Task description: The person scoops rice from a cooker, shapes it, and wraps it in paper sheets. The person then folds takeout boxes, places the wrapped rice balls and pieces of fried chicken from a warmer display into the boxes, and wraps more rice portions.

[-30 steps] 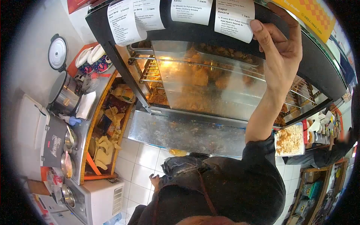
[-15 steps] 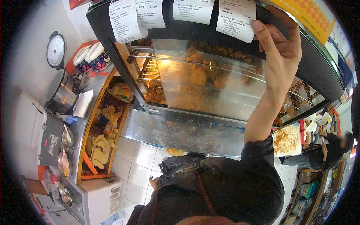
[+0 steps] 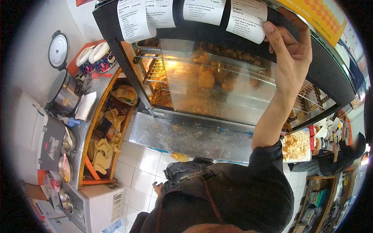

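Note:
My right hand (image 3: 289, 44) is raised to the top of a display warmer (image 3: 217, 81). Its thumb and fingers pinch the right edge of a printed order receipt (image 3: 245, 21), the rightmost of several that hang along the black top frame. Another receipt (image 3: 203, 11) hangs to its left, and a long one (image 3: 135, 21) curls at the far left. Behind the warmer's glass, browned fried food is visible through the glare. Low by my side hangs my left hand (image 3: 157, 188), partly hidden by my clothing, its visible fingers apart and holding nothing.
A metal counter ledge (image 3: 190, 138) runs below the warmer. At left stand a shelf unit (image 3: 103, 139) with papers, a large pot (image 3: 64, 93) and metal bowls (image 3: 67, 200). To the right are a crumb-covered tray (image 3: 297, 145) and another person (image 3: 334, 157) in dark clothing.
The view has shifted slightly, and the receipts sit a little farther right and lower in it. My right hand keeps its pinch at the receipt. The other person's arms have moved.

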A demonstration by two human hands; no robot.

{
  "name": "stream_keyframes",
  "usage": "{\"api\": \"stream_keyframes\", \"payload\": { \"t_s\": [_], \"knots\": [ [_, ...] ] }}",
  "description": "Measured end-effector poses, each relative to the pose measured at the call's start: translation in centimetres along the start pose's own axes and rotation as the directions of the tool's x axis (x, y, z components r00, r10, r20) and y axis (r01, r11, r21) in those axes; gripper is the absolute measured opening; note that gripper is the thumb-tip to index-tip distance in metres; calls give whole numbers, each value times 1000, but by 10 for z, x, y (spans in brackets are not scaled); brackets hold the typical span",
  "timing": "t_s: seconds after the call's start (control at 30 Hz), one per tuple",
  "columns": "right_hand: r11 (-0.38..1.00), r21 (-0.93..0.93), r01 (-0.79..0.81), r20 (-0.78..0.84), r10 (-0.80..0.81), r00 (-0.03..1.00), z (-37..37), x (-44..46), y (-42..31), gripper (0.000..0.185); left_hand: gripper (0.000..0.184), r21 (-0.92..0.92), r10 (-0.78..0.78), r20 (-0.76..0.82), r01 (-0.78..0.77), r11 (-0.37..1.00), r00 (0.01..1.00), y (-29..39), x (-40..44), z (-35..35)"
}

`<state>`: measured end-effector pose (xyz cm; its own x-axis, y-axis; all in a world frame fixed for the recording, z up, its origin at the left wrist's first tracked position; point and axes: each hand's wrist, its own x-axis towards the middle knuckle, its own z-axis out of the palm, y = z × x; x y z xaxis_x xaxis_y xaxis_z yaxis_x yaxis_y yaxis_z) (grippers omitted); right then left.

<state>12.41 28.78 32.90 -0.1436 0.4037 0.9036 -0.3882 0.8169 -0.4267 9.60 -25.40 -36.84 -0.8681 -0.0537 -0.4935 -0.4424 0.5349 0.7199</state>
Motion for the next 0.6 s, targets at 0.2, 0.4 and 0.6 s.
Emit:
{"api": "stream_keyframes", "payload": {
  "t_s": [0.2, 0.4, 0.6],
  "knots": [
    [998, 58, -25, -53, 28, 998, 8, 1, -7, 46, 67, -17, 2, -11, -2, 1000, 1000, 25, -20, -8],
    [988, 146, -51, -76, 63, 995, 20, -2, -22, 60, 66, -80, -4, 45, 8, 997, 999, 2, 6, -5],
    [999, 25, -25, 5, 24, 1000, 4, 1, -5, 46, 67, 15, -11, -3, 11, 1000, 1000, 31, -16, -11]
  ]
}}
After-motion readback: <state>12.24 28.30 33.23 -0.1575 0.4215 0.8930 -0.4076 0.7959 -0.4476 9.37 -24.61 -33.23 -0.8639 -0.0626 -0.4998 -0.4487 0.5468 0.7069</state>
